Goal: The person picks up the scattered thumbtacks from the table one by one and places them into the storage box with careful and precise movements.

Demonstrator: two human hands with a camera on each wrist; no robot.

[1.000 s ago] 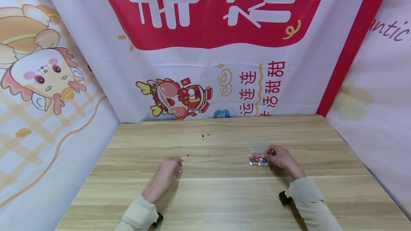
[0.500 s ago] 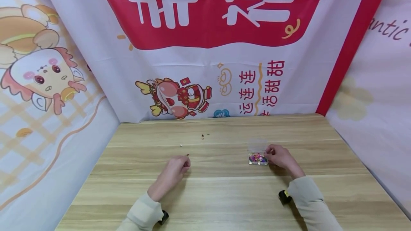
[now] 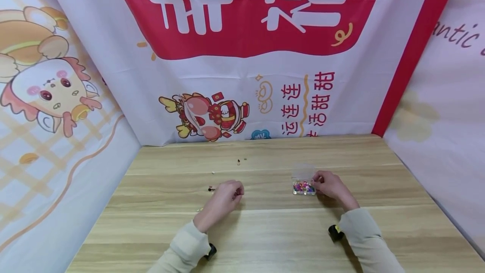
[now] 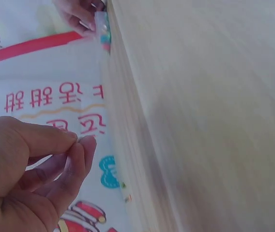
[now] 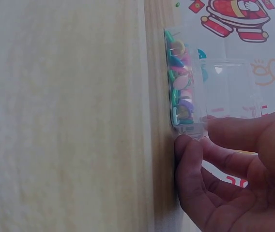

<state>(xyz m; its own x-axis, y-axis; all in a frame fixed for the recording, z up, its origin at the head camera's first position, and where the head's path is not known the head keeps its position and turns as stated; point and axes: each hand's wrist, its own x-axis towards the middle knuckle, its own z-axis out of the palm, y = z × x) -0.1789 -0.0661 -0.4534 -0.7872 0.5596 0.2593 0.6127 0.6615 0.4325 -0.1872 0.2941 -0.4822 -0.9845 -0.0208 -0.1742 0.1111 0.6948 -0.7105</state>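
Observation:
My right hand (image 3: 329, 184) pinches the end of a small clear plastic box (image 5: 188, 128) between thumb and fingers. The box stands on the table with its transparent lid (image 5: 227, 87) raised, holding several colourful thumbtacks (image 5: 181, 79). My left hand (image 3: 223, 201) is above the table, left of the box and apart from it. Its thumb and index fingertips (image 4: 86, 142) meet in a pinch; the thumbtack between them is almost wholly hidden. Loose thumbtacks (image 3: 211, 188) lie beside and behind the left hand.
The wooden table (image 3: 273, 235) reaches back to a printed cloth (image 3: 246, 66). More tiny thumbtacks lie farther back, one pale thumbtack (image 3: 213, 172) left of centre and a dark one (image 3: 238, 161) near the middle. Cloth walls stand at both sides.
My left hand has moved right, away from the loose thumbtacks toward the box, its fingertips pinched. The right hand and the box have stayed in place.

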